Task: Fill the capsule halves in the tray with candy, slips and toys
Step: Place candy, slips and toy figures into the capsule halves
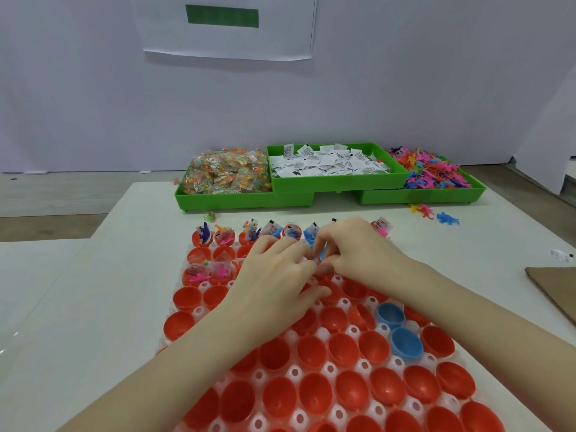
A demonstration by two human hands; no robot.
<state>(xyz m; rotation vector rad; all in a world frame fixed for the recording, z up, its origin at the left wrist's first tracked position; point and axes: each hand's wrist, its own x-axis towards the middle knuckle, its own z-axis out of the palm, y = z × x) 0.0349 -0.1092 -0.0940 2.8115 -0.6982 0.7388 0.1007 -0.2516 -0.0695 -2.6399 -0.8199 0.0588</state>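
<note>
A white tray (294, 372) holds many red capsule halves (313, 352) and two blue halves (406, 342). The far rows carry filled halves (224, 236) with candy, slips and toys. My left hand (277, 275) and my right hand (358, 247) meet fingertip to fingertip over the tray's far middle rows. Between their fingertips they pinch a small blue toy (319, 254). The halves beneath the hands are hidden.
Three green bins stand at the back: candy packets (224, 173), white slips (327, 163), colourful toys (430, 169). Loose toys (447, 218) lie in front of the right bin. A cardboard sheet (551, 291) and a stray slip (561, 255) are at the right edge.
</note>
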